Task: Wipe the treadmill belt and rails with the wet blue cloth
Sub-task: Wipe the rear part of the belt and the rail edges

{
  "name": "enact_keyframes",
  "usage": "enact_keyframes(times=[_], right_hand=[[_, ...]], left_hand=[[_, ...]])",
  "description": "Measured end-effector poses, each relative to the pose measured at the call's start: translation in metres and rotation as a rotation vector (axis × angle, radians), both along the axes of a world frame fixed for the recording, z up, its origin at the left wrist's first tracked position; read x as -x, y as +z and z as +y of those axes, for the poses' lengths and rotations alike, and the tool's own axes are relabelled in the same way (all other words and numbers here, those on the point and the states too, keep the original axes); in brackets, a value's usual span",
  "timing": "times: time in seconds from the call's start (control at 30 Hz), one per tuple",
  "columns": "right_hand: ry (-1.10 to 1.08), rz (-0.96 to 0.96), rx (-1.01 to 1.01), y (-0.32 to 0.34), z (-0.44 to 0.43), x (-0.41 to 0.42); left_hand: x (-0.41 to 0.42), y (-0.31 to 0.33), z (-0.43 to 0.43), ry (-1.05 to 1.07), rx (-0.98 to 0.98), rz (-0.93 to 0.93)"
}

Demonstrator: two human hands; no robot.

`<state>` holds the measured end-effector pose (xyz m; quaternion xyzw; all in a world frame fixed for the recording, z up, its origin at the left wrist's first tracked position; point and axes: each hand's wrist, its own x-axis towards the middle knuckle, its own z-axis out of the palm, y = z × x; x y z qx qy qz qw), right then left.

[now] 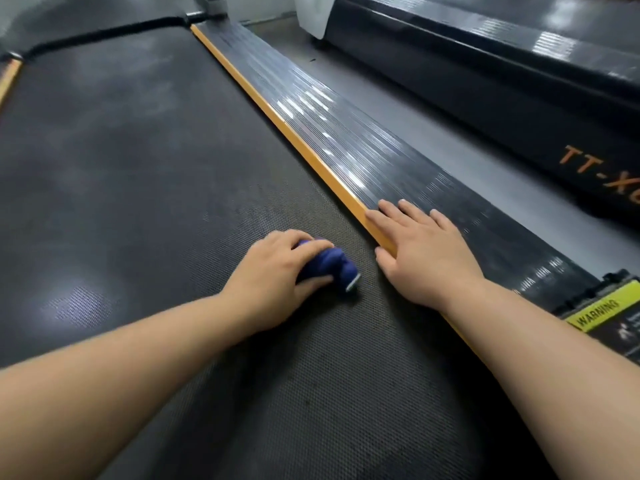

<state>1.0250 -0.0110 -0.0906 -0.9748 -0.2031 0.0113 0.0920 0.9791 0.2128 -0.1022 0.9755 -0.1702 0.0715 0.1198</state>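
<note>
Down at the near edge, two bare forearms reach in over the belt (121, 150), and at the near right a yellow warning sticker (602, 308) sits at the end of the right rail (346, 133).

A little farther in is the left hand (277, 271), fingers and thumb curled round the blue cloth (332, 265), which is bunched into a tight wad. The cloth pokes out of the hand's right side and is pressed onto the belt, close to the orange strip (277, 123) but not touching it.

Just right of that, the right hand (422, 254) lies flat with its fingers spread. The palm and fingers rest on the ribbed rail, and the thumb hangs over the orange strip on the belt side. It holds nothing and looks like a brace.

So where does the job stand? My read is that the belt is the part in hand. Farther up, the belt shows cloudy pale patches, dust or damp smears, I cannot tell which. The right rail glints under the lights all the way to the far end, and whether it is wet cannot be told. At the far left, only a sliver of the left rail (8, 77) shows, so I cannot judge it.

Beyond the rail runs a strip of grey floor (398, 109), then a neighbouring treadmill (485, 71), which is no part of this job.
</note>
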Motion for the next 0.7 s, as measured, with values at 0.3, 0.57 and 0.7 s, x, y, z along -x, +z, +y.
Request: enact_keyframes(times=[0.3, 0.57, 0.7], right_hand=[[-0.009, 0.000, -0.018, 0.000, 0.001, -0.003], [-0.014, -0.015, -0.002, 0.001, 0.003, -0.001], [-0.025, 0.001, -0.002, 0.001, 0.004, -0.001]], left_hand=[[-0.108, 0.001, -0.015, 0.393, 0.242, 0.125], [-0.027, 0.009, -0.032, -0.315, 0.198, 0.210], [-0.068, 0.007, -0.007, -0.242, 0.153, 0.088]])
